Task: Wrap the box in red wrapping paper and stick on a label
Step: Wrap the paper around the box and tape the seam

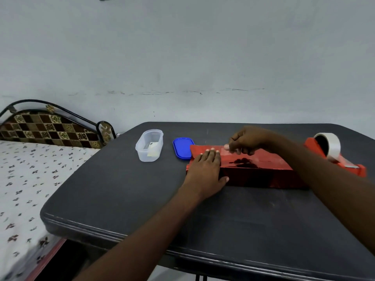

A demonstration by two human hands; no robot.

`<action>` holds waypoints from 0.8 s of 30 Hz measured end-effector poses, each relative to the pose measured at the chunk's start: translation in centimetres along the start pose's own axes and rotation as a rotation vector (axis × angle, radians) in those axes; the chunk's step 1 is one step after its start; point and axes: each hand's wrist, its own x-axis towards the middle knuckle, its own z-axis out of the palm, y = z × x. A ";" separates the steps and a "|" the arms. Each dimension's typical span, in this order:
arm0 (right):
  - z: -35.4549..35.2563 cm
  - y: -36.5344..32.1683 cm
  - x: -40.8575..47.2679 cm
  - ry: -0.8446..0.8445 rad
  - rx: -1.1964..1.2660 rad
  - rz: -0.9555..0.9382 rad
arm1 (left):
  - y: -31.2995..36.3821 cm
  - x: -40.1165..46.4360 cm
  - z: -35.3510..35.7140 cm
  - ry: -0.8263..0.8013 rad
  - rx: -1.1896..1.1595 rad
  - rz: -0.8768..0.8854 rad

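A box covered in shiny red wrapping paper [255, 165] lies on the dark table [121, 189]. My left hand [207, 169] lies flat on the box's left end, fingers straight, pressing the paper down. Above the far top edge, my right hand [246, 140] has its fingers curled and pinches what looks like a strip of clear tape against the paper. A red tape dispenser [336, 157] with a clear roll stands just right of the box. A clear plastic tub [149, 145] with small paper pieces inside stands to the left.
The tub's blue lid [181, 148] lies flat between the tub and the box, touching the paper's left edge. A bed with a flowered sheet [26, 183] and a patterned headboard stands left of the table. A grey wall runs behind.
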 end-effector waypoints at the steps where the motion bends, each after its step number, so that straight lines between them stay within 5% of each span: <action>1: 0.1 0.0 0.3 -0.017 -0.048 0.017 | 0.0 0.0 0.0 -0.001 0.001 0.001; 11: 1.0 0.4 1.0 0.081 -0.653 0.045 | -0.4 0.1 0.5 0.007 0.003 0.004; 17: 0.1 2.0 -1.2 0.210 -0.705 0.170 | -0.5 0.0 0.8 0.009 -0.007 0.007; 21: 3.1 1.8 -4.3 0.558 -0.724 -0.032 | -0.6 0.0 0.9 0.007 -0.010 0.007; 24: 7.0 2.5 -6.2 0.572 -0.587 -0.265 | -0.6 0.1 0.8 -0.003 0.000 0.010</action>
